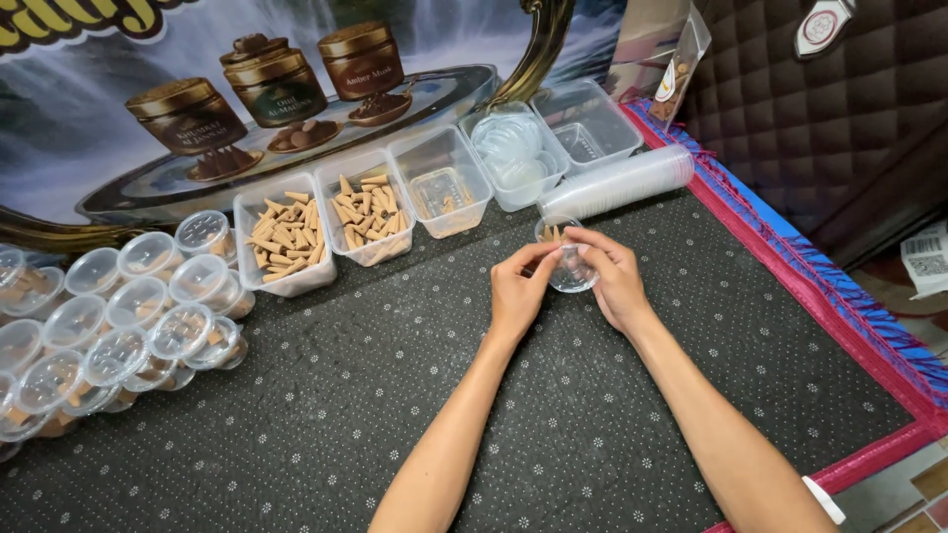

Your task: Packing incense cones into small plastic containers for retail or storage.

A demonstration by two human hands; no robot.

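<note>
Forearms converge | left hand (516,291) and right hand (614,281) both pinching small clear cup (571,266)

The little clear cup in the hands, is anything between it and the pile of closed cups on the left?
Nothing visible. The left hand and right hand hold the small clear cup above the dotted mat. Only bare mat lies between it and the stacked lidded cups.

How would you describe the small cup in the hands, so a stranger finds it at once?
On the dark dotted mat, look below the lying stack of cups. Both hands, left hand and right hand, hold a small clear cup; unlike the lidded cups, it is open.
</note>
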